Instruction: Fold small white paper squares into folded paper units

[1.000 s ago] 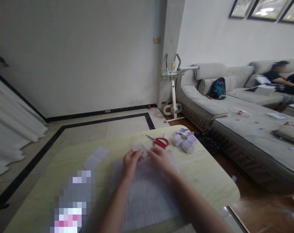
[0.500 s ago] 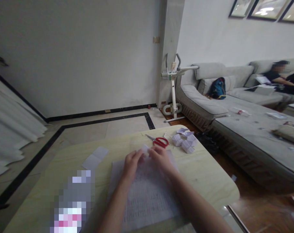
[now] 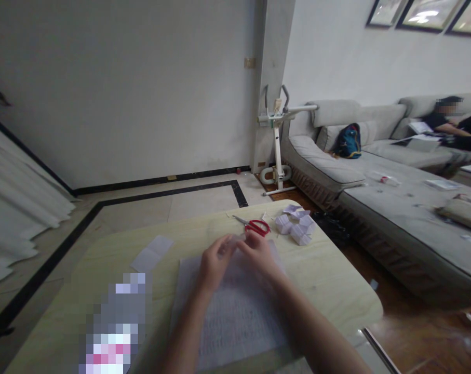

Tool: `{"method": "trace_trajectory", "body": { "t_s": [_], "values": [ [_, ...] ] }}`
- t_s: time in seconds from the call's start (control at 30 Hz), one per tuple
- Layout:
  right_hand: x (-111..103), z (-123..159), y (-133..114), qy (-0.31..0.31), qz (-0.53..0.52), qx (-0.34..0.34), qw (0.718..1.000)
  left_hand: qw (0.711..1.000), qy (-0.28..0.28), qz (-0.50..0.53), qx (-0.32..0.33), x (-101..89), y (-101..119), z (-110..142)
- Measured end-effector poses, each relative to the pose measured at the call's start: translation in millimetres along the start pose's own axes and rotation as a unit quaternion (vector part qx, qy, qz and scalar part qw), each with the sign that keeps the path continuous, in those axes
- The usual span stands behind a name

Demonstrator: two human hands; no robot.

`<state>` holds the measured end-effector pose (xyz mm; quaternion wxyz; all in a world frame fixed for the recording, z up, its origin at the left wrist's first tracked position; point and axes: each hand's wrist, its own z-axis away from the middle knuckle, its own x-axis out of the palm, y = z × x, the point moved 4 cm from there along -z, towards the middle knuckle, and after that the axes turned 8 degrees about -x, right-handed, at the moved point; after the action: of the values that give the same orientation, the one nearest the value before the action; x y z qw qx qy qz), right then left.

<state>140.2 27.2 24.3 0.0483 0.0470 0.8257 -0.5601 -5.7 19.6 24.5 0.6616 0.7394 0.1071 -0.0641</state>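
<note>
My left hand (image 3: pixel 216 257) and my right hand (image 3: pixel 256 253) meet above the upper part of a large printed sheet (image 3: pixel 239 322). Their fingers are closed together on a small piece of white paper (image 3: pixel 235 240), mostly hidden by the fingers. Just beyond my right hand lie red-handled scissors (image 3: pixel 257 227), blades pointing to the upper left. Several folded paper pieces (image 3: pixel 295 224) sit in a cluster to the right of the scissors. Off to the left, a creased loose slip of paper (image 3: pixel 152 253) rests flat on the table.
The pale wooden table (image 3: pixel 336 291) has rounded corners. A pixelated object (image 3: pixel 114 327) is at its left front. Beyond it stand a white exercise machine (image 3: pixel 277 140) and a grey sofa (image 3: pixel 414 223) with a blue backpack (image 3: pixel 349 141). A person (image 3: pixel 441 122) sits at the far right.
My fingers have drawn closer together around the small paper, covering more of it. The left hand has turned slightly inward. Scissors and folded pieces stay where they were.
</note>
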Motion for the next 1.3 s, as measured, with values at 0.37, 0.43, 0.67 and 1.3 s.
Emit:
{"method": "trace_trajectory", "body": {
  "t_s": [0.37,0.43,0.67,1.3],
  "values": [
    [3,-1,0,-0.019,-0.124,0.044,0.991,0.989,-0.090,0.097,-0.069,11.1,0,4],
    [2,-1,-1,-0.018,-0.121,0.040,0.992,0.988,-0.096,0.098,-0.071,11.7,0,5],
    [4,-1,-2,-0.024,-0.083,0.021,0.996,0.985,-0.108,0.109,-0.073,12.8,0,6],
    [14,11,-8,-0.019,0.110,-0.056,0.992,0.994,0.007,-0.103,0.043,7.4,-6,5]
  ]
}}
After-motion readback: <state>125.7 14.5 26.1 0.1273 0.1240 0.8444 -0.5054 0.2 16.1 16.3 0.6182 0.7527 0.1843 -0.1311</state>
